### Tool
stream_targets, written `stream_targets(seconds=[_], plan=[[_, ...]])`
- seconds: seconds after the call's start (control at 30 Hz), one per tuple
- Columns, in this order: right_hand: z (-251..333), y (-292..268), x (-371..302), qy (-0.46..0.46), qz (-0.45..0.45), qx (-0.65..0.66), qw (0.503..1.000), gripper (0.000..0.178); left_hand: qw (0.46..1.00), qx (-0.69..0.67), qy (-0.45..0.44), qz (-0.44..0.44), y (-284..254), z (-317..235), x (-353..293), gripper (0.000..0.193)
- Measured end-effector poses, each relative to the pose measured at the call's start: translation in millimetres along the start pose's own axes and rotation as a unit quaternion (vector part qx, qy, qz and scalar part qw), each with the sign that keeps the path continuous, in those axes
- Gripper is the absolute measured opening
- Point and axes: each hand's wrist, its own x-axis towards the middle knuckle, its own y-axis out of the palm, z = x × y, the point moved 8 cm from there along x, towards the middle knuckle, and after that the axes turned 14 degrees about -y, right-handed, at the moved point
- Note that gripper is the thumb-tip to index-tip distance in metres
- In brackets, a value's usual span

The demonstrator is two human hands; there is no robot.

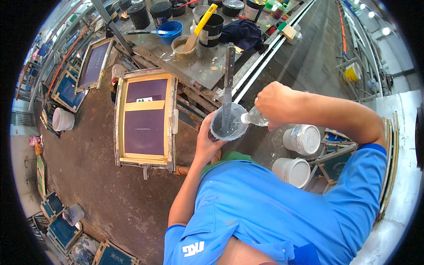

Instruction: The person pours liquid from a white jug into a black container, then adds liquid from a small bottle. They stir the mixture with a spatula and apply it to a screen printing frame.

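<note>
My left hand (pixel 206 140) is wrapped round the side of a translucent plastic tub (pixel 239 132), its mouth facing up towards me. A spatula (pixel 227 101) with a long metal blade and a dark riveted handle stands in the tub, leaning on the far rim. In my right hand (pixel 277 105), a clear plastic bottle (pixel 256 117) is tipped sideways, its white mouth at the tub's right rim. My right fingers are closed round the bottle and partly hide it. Whether liquid is flowing out cannot be made out.
A screen-printing frame (pixel 145 132) with purple mesh stands left. Ahead, a stained metal table (pixel 205 66) bears black tubs, a blue bowl (pixel 170 32), a yellow-handled spatula (pixel 201 26) and dark cloth (pixel 242 34). White lidded buckets (pixel 302 139) sit right. More frames (pixel 66 229) lean lower left.
</note>
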Motion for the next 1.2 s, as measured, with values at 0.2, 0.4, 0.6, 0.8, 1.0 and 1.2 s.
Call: stream_targets(seconds=[0.2,0.4,0.6,0.8,1.0,1.2], plan=[[4,-14,9,0.004,0.073,-0.032,0.997,0.046,0.996,0.081,0.020,-0.023,-3,-7,-1,0.090],[12,-25,8,-0.017,0.038,-0.024,0.999,0.045,1.000,0.013,-0.015,0.000,-5,0,3,0.091],[15,-36,0,-0.034,-0.070,-0.013,0.997,0.045,1.000,0.004,-0.018,0.008,-5,-7,4,0.090],[2,-17,-16,0.007,-0.111,0.062,0.992,0.047,0.999,-0.002,-0.031,0.010,-2,-10,5,0.092],[-6,8,-35,0.040,-0.180,0.104,0.977,0.054,1.000,-0.012,-0.025,0.013,5,-11,7,0.093],[-26,44,-45,0.009,-0.293,0.233,0.927,0.063,0.999,-0.043,-0.021,0.003,3,-13,9,0.096]])
